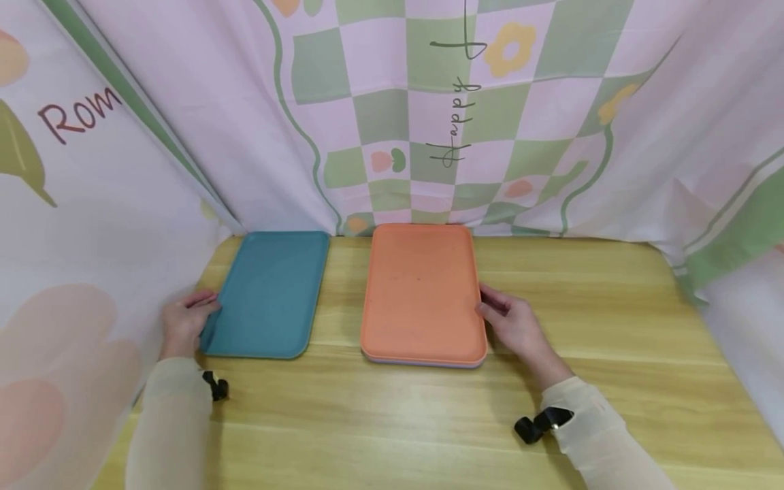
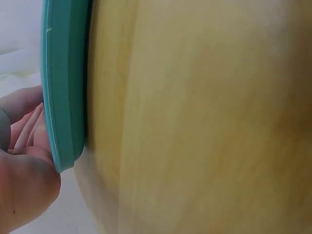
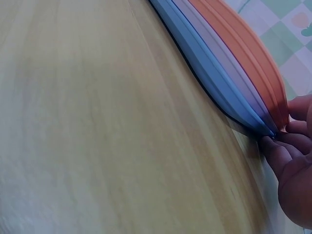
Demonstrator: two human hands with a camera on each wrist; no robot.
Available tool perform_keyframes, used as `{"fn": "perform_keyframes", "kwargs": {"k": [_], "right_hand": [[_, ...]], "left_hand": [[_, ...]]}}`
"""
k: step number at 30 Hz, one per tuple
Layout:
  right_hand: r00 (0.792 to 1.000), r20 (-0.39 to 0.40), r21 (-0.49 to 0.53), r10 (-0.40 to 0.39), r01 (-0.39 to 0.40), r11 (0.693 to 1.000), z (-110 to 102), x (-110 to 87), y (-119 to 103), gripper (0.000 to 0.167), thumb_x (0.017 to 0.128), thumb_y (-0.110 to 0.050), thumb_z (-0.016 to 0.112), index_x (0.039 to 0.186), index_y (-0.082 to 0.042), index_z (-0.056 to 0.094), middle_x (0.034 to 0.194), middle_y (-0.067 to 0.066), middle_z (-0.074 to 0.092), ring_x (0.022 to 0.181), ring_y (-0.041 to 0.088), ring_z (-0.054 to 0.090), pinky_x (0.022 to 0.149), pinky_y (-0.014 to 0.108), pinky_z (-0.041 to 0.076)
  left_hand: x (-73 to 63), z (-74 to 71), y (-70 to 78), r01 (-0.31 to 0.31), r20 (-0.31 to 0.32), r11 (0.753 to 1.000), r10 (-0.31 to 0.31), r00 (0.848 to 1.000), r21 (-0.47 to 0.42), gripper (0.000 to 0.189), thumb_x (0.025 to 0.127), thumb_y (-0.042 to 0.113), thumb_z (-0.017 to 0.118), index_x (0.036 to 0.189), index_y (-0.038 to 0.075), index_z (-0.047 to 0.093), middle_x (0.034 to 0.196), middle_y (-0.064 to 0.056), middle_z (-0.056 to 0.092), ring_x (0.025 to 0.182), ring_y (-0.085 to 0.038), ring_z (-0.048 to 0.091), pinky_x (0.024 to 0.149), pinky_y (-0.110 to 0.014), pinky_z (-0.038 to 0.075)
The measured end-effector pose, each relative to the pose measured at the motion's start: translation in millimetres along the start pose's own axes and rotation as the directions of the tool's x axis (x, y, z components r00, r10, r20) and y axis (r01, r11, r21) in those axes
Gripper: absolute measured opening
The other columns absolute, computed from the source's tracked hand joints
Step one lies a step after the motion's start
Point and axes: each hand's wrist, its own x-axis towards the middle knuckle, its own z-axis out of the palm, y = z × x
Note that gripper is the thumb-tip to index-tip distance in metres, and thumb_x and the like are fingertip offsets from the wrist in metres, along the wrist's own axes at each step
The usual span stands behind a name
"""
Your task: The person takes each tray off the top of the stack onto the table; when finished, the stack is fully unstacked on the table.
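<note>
Nearest, pale sleeves (image 1: 171, 422) are seen, with a small black device (image 1: 544, 423) worn at each wrist. Well apart, both hands are closed on edges: the left side of a teal tray (image 1: 269, 292) is gripped by the left hand (image 1: 184, 320), and the right side of a stack by the right hand (image 1: 516, 327). The stack is topped by an orange tray (image 1: 422, 292); a lilac tray (image 3: 219, 48) and a blue tray (image 3: 208, 70) beneath are clearly revealed only by the right wrist view. The teal tray's stepped side wall is shown by the left wrist view. Everything is set on a wood-grained bench (image 1: 343, 422). Beyond, a green-checked curtain (image 1: 435, 102) is hung.
</note>
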Motion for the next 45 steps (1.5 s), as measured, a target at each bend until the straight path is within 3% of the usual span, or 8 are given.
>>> {"fn": "perform_keyframes", "kwargs": {"k": [5, 10, 14, 18, 25, 32, 39, 45], "right_hand": [[1.0, -0.001, -0.009, -0.005, 0.005, 1.0, 0.3, -0.9, -1.3, 0.053, 0.11, -0.02, 0.065, 0.157, 0.001, 0.053, 0.153, 0.025, 0.06, 0.138, 0.038, 0.062, 0.091, 0.003, 0.05], [1.0, 0.01, -0.011, -0.012, 0.012, 1.0, 1.0, -1.0, -2.7, 0.053, 0.11, -0.02, 0.065, 0.157, 0.001, 0.052, 0.153, 0.026, 0.06, 0.138, 0.037, 0.063, 0.091, 0.004, 0.051], [1.0, 0.018, 0.002, -0.009, 0.009, 1.0, 1.2, -0.8, -2.4, 0.054, 0.11, -0.02, 0.065, 0.158, 0.002, 0.051, 0.153, 0.026, 0.059, 0.138, 0.037, 0.063, 0.091, 0.006, 0.052], [1.0, 0.016, 0.004, -0.003, 0.003, 1.0, 0.2, -0.6, -1.7, 0.054, 0.11, -0.02, 0.065, 0.158, 0.001, 0.052, 0.154, 0.025, 0.059, 0.138, 0.037, 0.063, 0.091, 0.005, 0.052], [1.0, 0.008, -0.006, -0.009, 0.009, 1.0, -1.0, -0.3, -1.6, 0.054, 0.11, -0.021, 0.065, 0.157, 0.003, 0.052, 0.153, 0.027, 0.059, 0.138, 0.038, 0.062, 0.089, 0.003, 0.05], [1.0, 0.011, 0.008, -0.001, 0.001, 1.0, -1.2, 0.1, -3.5, 0.054, 0.11, -0.021, 0.065, 0.157, 0.001, 0.052, 0.152, 0.025, 0.061, 0.137, 0.036, 0.063, 0.09, 0.004, 0.051], [1.0, 0.015, 0.015, 0.001, -0.001, 1.0, -1.6, 0.3, -2.0, 0.055, 0.11, -0.021, 0.065, 0.158, 0.001, 0.051, 0.152, 0.026, 0.06, 0.137, 0.037, 0.064, 0.091, 0.008, 0.054], [1.0, 0.006, 0.002, 0.019, -0.019, 1.0, -1.2, 0.4, -2.6, 0.054, 0.11, -0.021, 0.065, 0.158, 0.0, 0.052, 0.152, 0.025, 0.061, 0.137, 0.038, 0.064, 0.091, 0.007, 0.053]], "left_hand": [[0.6, -0.9, 0.9, -0.023, -0.009, 1.0, 0.023, 1.0, -0.005, 0.058, 0.095, -0.003, 0.074, 0.149, -0.012, 0.056, 0.072, 0.03, 0.065, 0.069, 0.019, 0.062, 0.072, -0.002, 0.052], [-5.7, -2.6, 3.7, -0.04, -0.082, 0.999, 0.039, 0.996, -0.008, 0.056, 0.097, 0.008, 0.074, 0.15, -0.006, 0.059, 0.083, 0.027, 0.068, 0.081, 0.015, 0.063, 0.076, -0.002, 0.053], [-14.1, 2.7, 12.0, -0.025, -0.107, 0.999, 0.022, 0.994, -0.031, 0.056, 0.1, 0.015, 0.072, 0.154, 0.003, 0.059, 0.134, 0.004, 0.076, 0.119, 0.0, 0.071, 0.09, -0.005, 0.054], [-26.0, 14.1, 24.1, -0.059, -0.03, 0.998, 0.059, 0.998, 0.021, 0.055, 0.105, 0.023, 0.068, 0.157, 0.009, 0.057, 0.16, -0.014, 0.057, 0.138, -0.006, 0.064, 0.097, -0.006, 0.053], [-44.0, 40.8, 38.2, -0.153, 0.143, 0.988, 0.148, 0.979, 0.026, 0.056, 0.108, 0.03, 0.065, 0.158, 0.008, 0.055, 0.162, -0.015, 0.055, 0.117, 0.009, 0.063, 0.092, -0.004, 0.052], [-57.4, 68.3, 44.5, -0.225, 0.27, 0.974, 0.219, 0.938, -0.009, 0.054, 0.109, 0.024, 0.064, 0.157, 0.002, 0.055, 0.16, -0.021, 0.055, 0.106, 0.017, 0.062, 0.093, -0.005, 0.053], [-66.2, 93.3, 46.3, -0.295, 0.335, 0.954, 0.293, 0.896, -0.046, 0.051, 0.109, 0.02, 0.064, 0.155, -0.002, 0.056, 0.156, -0.025, 0.059, 0.105, 0.016, 0.063, 0.094, -0.006, 0.054], [-77.0, 112.3, 47.6, -0.314, 0.398, 0.949, 0.303, 0.866, -0.039, 0.048, 0.11, 0.018, 0.063, 0.154, -0.001, 0.057, 0.155, -0.023, 0.06, 0.128, -0.008, 0.066, 0.095, -0.007, 0.053]]}}
